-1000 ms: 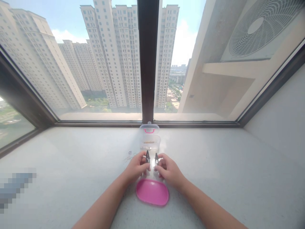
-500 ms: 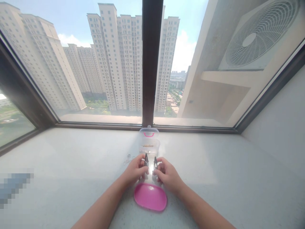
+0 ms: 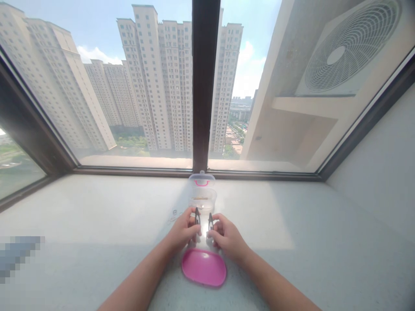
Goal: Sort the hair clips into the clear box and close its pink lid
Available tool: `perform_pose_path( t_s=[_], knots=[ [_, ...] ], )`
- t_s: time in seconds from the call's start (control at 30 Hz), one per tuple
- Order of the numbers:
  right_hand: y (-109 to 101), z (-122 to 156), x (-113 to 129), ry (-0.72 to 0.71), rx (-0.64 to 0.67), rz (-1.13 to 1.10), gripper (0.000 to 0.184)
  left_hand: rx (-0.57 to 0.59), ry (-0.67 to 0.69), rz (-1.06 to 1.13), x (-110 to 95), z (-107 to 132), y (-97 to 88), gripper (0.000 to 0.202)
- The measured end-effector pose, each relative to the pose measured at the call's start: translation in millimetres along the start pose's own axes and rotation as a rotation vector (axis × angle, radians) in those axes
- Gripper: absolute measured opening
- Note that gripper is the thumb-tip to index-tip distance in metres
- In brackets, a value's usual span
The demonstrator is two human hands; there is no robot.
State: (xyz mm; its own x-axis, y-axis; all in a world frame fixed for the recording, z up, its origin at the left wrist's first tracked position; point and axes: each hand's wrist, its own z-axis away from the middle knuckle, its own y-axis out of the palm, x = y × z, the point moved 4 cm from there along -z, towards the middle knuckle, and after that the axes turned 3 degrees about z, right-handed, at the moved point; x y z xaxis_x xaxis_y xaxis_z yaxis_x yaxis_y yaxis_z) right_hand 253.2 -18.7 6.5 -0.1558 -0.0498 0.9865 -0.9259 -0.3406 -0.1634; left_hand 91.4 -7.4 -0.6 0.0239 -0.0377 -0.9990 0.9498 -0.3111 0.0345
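Nearest, between the forearms and just short of both hands, a pink tray [image 3: 204, 268] is set on the window ledge [image 3: 275, 216]. Beyond it, a dark clip [image 3: 197, 218] is pinched between thumb and fingers of the left hand [image 3: 183, 229]; a second clip [image 3: 210, 222] is gripped likewise by the right hand [image 3: 228, 235]. The step in hand is judged to be the holding of both clips side by side, apart. For any next move, a steady, light pinch would seem called for, the clips being slim. Small rings [image 3: 174, 212] are seen just beyond the left hand, on its outer side. Ahead of both hands, a thin gold-coloured item [image 3: 199, 198] is held in a clear container [image 3: 212, 198], behind which a pink handle [image 3: 201, 184] is seen.
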Motion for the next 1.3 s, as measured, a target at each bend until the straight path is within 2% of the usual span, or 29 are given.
perform_pose_path(
  t_s=[1.3],
  knots=[
    [-4.8, -3.5, -4.0, 0.000, 0.030, -0.047, 0.022, 0.030, -0.031, -0.006, 0.0, 1.1, 3.4, 0.039]
  ],
)
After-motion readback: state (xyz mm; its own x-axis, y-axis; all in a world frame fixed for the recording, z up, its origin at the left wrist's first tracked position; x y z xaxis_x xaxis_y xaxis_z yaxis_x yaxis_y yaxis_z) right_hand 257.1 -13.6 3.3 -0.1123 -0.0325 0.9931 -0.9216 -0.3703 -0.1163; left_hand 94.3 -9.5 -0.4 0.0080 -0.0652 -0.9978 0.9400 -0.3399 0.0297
